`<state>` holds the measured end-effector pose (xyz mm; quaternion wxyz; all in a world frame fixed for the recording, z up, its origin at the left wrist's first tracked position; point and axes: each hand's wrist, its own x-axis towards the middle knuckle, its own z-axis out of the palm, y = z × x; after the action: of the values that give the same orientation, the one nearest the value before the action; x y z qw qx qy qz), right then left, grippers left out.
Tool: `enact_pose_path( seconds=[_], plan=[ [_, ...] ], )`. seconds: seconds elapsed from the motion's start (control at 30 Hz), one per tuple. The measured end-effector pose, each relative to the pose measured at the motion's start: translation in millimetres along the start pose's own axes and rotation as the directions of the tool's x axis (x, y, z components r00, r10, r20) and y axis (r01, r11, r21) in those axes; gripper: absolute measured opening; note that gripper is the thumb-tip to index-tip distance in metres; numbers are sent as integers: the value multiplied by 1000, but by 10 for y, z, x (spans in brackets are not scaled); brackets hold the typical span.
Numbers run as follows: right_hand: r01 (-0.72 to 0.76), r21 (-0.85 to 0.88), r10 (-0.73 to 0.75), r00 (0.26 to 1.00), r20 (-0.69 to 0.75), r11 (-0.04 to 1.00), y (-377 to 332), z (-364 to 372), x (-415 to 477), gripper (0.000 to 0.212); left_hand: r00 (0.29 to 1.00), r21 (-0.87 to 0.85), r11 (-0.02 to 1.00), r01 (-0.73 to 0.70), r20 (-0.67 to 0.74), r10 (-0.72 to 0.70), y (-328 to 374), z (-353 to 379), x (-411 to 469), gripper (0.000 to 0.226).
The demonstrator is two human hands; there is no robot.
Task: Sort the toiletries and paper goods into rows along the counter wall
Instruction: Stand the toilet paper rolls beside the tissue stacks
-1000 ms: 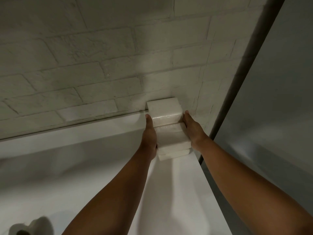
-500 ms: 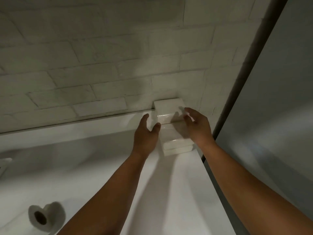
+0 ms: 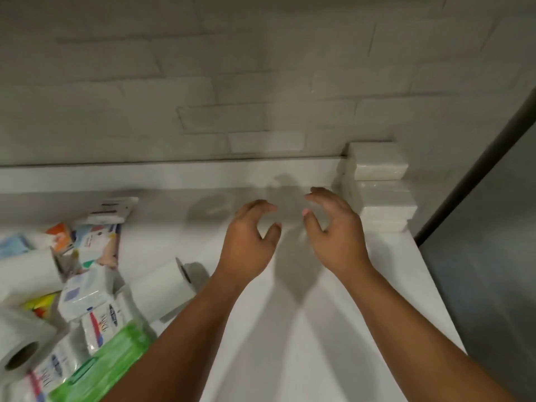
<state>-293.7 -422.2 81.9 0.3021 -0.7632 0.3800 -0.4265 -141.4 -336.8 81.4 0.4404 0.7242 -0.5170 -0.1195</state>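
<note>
White wrapped tissue packs [image 3: 380,187] stand stacked in the counter's far right corner against the brick wall. My right hand [image 3: 333,233] hovers just left of the stack, fingers loosely curved, holding nothing. My left hand [image 3: 249,242] hovers beside it over the white counter [image 3: 290,329], also empty with relaxed fingers. At the left lies a jumbled pile: a toilet roll [image 3: 162,288] on its side, another roll [image 3: 20,352] at the lower left, a green wipes pack [image 3: 107,364], white tissue packs [image 3: 87,297] and a wipes pack with coloured print [image 3: 98,245].
A raised white ledge [image 3: 145,178] runs along the foot of the brick wall. The counter's right edge drops to a grey floor [image 3: 478,271]. A paper towel roll [image 3: 26,271] lies at the far left edge.
Both hands let go of the stacked tissue packs and drew back leftward. My view swung left and down, bringing the pile of toiletries into sight.
</note>
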Motion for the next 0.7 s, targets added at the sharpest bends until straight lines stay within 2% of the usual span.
enact_pose_path(
  seconds=[0.3, 0.7],
  plan=[
    [54, 77, -75, 952, 297, 996, -863, 1194, -664, 34, 993, 161, 983, 90, -84, -77, -730, -1213, -723, 27],
    [92, 142, -150, 862, 484, 986, -1680, 2582, -1153, 35, 966, 334, 913, 235, -180, -183, -1764, -2595, -1484, 31]
  ],
)
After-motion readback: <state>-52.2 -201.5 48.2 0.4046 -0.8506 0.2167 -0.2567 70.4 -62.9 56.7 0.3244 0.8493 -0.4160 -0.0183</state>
